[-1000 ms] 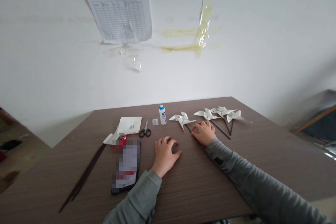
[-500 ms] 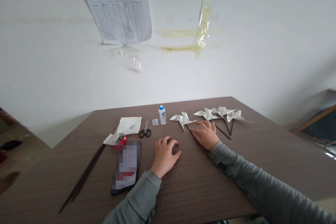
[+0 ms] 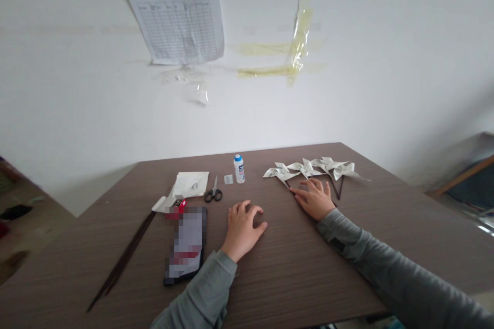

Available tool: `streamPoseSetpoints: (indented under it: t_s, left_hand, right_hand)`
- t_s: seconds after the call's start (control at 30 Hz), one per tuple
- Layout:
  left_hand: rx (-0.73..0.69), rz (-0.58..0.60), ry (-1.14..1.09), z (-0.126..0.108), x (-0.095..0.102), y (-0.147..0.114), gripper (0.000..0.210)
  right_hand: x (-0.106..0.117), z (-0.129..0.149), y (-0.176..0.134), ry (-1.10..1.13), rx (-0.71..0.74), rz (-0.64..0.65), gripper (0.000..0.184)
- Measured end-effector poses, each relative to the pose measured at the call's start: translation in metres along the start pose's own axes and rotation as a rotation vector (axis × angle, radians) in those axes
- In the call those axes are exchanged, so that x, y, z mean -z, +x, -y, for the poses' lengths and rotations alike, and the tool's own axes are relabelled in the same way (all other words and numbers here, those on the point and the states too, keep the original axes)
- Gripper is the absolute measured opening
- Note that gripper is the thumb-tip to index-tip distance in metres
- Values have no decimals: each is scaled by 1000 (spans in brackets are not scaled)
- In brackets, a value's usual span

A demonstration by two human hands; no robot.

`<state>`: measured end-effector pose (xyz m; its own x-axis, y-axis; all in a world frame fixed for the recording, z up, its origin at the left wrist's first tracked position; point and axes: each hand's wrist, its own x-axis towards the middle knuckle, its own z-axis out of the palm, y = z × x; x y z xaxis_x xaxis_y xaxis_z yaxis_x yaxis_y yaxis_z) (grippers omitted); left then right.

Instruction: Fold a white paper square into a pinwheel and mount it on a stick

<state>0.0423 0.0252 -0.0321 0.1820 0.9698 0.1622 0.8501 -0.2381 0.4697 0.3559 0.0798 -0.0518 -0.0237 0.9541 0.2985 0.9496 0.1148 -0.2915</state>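
Note:
My left hand (image 3: 244, 229) rests on the brown table (image 3: 278, 272), fingers apart and curved, holding nothing. To the right, my right hand (image 3: 313, 199) has its fingers on the dark stick of a paper pinwheel (image 3: 281, 172), which lies flat on the table. Most of that stick is hidden under the hand. Beyond my fingers lie more white pinwheels on dark sticks: one (image 3: 306, 168) directly beside the held one, another (image 3: 328, 164) behind it, and a third (image 3: 345, 171) at the far right. Their vanes overlap in a row.
A glue bottle (image 3: 239, 169) with a blue cap stands near a small clear square (image 3: 228, 179). Black-handled scissors (image 3: 213, 193), a stack of white paper squares (image 3: 192, 184), a small red box (image 3: 180, 206), a phone (image 3: 189, 247) and dark sticks (image 3: 123, 262) lie to the left.
My right hand has slid to the right along the table, and the pinwheel has moved with it, up against the neighbouring one. My left hand stays in place.

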Motion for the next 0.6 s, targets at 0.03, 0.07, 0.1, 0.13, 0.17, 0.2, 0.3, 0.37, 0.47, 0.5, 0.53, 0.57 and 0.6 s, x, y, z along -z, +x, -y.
streamPoseSetpoints:
  t_s: [0.03,0.07,0.1,0.13,0.17,0.2,0.3,0.37,0.47,0.5,0.53,0.57,0.6]
  left_hand:
    - [0,2,0,0,0,0,28]
    - [0,4,-1,1,0,0,28]
    - [-1,5,-1,1,0,0,29]
    - [-4,7,0,2,0,0,29]
    - [-8,9,4,3,0,0,29]
    - [-13,14,9,4,-1,0,29]
    - [-32,28,26,6,0,0,31]
    - [-43,29,33,7,0,-1,31]
    - [-42,34,43,7,0,-1,31]
    - [-39,37,46,7,0,-1,31]
    - [-36,39,48,7,0,-1,31]
    - [-36,39,49,7,0,-1,31]
    - [-38,37,49,7,0,-1,31]
  right_hand:
    - [1,-5,0,-4,-1,3,41]
    - [1,-10,0,-11,1,5,41]
    - [2,-15,0,-23,1,6,41]
    - [2,-20,0,-41,-2,4,41]
    - [3,-24,0,-64,-6,2,42]
    - [3,-28,0,-90,-8,2,43]
    - [5,-39,1,-150,-17,15,49]
    - [7,-44,0,-171,-33,18,51]
    - [11,-47,-5,-183,-18,-33,53]
    - [12,-47,-7,-182,-3,-58,54]
    - [13,-47,-8,-179,14,-81,54]
    - [14,-46,-10,-174,31,-99,54]
    - [15,-46,-11,-168,44,-113,53]
